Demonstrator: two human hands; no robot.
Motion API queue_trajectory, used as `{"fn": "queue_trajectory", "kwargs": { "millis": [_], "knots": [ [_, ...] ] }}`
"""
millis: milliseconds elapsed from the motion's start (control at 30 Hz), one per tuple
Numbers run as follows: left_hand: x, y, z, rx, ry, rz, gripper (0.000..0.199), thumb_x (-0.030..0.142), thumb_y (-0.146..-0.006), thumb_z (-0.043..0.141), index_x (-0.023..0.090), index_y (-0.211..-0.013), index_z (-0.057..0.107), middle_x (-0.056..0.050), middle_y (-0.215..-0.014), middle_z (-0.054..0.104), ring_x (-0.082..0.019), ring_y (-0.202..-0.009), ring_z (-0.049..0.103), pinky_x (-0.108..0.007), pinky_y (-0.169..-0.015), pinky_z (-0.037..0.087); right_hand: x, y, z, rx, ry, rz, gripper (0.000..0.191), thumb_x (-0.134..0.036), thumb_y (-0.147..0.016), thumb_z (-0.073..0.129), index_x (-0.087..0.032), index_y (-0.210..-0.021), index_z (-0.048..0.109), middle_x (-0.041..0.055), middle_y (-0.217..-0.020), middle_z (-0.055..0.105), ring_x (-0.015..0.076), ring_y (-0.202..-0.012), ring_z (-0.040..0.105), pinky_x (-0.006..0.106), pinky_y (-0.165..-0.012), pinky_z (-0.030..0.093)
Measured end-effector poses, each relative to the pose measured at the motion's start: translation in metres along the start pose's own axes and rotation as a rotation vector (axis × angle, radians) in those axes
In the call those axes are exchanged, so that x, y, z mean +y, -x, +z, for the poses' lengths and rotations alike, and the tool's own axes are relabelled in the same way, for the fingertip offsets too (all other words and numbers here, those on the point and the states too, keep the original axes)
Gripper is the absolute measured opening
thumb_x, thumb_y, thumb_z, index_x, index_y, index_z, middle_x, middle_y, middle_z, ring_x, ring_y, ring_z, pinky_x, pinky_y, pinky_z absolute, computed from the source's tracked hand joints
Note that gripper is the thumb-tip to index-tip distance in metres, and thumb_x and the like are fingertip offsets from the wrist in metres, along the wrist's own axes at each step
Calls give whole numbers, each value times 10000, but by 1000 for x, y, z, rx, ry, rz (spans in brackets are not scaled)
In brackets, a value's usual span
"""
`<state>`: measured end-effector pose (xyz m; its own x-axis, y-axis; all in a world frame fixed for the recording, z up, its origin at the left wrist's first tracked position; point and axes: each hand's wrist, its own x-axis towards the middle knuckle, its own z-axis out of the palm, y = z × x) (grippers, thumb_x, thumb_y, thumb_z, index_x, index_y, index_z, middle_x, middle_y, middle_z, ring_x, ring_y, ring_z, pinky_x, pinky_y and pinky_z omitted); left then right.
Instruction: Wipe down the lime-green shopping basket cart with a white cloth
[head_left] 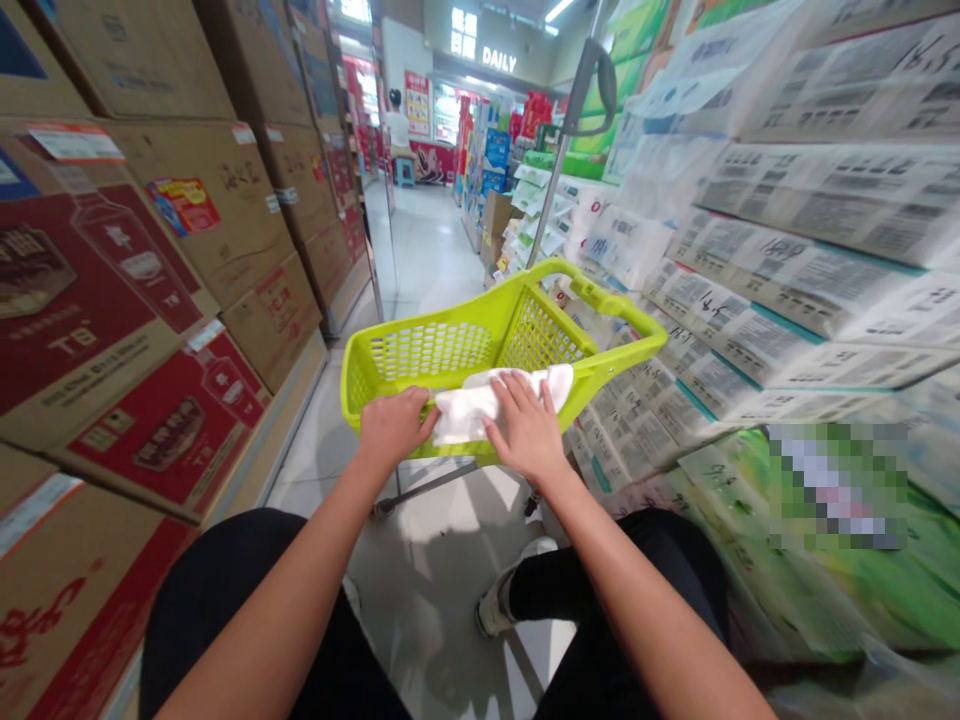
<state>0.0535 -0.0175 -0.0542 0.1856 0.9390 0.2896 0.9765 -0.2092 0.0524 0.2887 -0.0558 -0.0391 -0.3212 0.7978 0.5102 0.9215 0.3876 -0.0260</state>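
In front of me stands a lime-green shopping cart (pixel 420 350) with slotted plastic sides and a loop handle at its right end. My left hand (pixel 396 425) is closed over the near rim of the basket, its fingers curled round the edge. A white cloth (pixel 465 415) lies draped over that same rim, to the right of this hand. My right hand (pixel 525 420) rests on the cloth with fingers stretched and slightly spread, pressing it against the basket's side. The bottom of the basket is partly hidden behind the near rim.
Stacked cardboard cartons (pixel 150 220) line the left side. Wrapped paper packs (pixel 795 260) are piled close on the right. A grey pole with a hooked handle (pixel 592 90) rises behind the cart. Further down the tiled aisle (pixel 427 250), a person (pixel 397 120) sits on a blue stool (pixel 405 172).
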Motion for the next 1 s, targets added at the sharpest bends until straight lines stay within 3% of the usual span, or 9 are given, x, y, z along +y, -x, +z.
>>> {"fn": "queue_trajectory", "kwargs": {
  "millis": [167,233,300,367,467,533,633,800,1000],
  "knots": [
    [-8,2,0,13,12,17,583,627,-1006,272,209,-1019,678,-131,-1042,742,-334,-912,705,-365,-673,427,99,2,-47,152,246,242,524,-442,-1043,362,-216,-1493,504,130,-1613,439,325,-1547,287,663,-1249,80],
    [-7,2,1,17,12,21,580,624,-1007,272,211,-1019,678,-128,-1055,743,-333,-908,705,-363,-672,424,124,2,-59,205,284,303,503,-426,-1040,350,-224,-1465,529,120,-1597,459,338,-1547,282,686,-1237,89],
    [-6,1,2,13,15,14,577,623,-1004,278,211,-1021,681,-131,-1060,744,-332,-910,704,-360,-674,422,126,4,-60,228,278,319,522,-449,-1026,371,-203,-1458,532,139,-1589,461,358,-1551,263,680,-1228,142],
    [-5,1,3,13,19,8,574,619,-1002,282,210,-1028,685,-134,-1062,744,-332,-915,704,-362,-676,423,109,7,-53,220,249,299,575,-495,-1008,406,-175,-1473,513,167,-1592,445,374,-1557,236,654,-1223,197],
    [-8,-1,4,22,18,14,567,611,-1001,285,213,-1039,688,-130,-1069,746,-335,-909,704,-369,-670,425,78,15,-41,143,203,181,655,-533,-985,448,-157,-1521,460,164,-1613,417,361,-1569,209,591,-1242,218],
    [-11,-1,4,24,10,16,564,611,-998,289,215,-1035,689,-126,-1068,748,-335,-901,705,-366,-662,421,72,18,-41,80,201,82,674,-527,-985,457,-171,-1556,420,140,-1628,406,336,-1568,228,553,-1261,196],
    [-15,-1,3,27,12,27,568,622,-996,288,222,-1034,690,-118,-1081,751,-330,-915,706,-355,-645,411,96,15,-52,92,234,88,610,-481,-1010,421,-193,-1547,437,127,-1602,449,318,-1545,292,546,-1265,183],
    [-19,-4,0,-11,15,52,554,639,-985,310,232,-1003,685,-113,-1014,756,-329,-907,703,-343,-647,407,140,5,-67,298,268,268,519,-425,-1019,360,-146,-1406,565,172,-1505,523,356,-1515,322,569,-1213,271],
    [-32,-7,0,-40,4,75,536,630,-988,305,248,-994,682,-101,-1010,753,-313,-922,705,-334,-641,387,162,6,-77,215,294,104,516,-477,-1004,420,-169,-1393,565,162,-1442,562,338,-1438,410,550,-1225,255]
  ]
}}
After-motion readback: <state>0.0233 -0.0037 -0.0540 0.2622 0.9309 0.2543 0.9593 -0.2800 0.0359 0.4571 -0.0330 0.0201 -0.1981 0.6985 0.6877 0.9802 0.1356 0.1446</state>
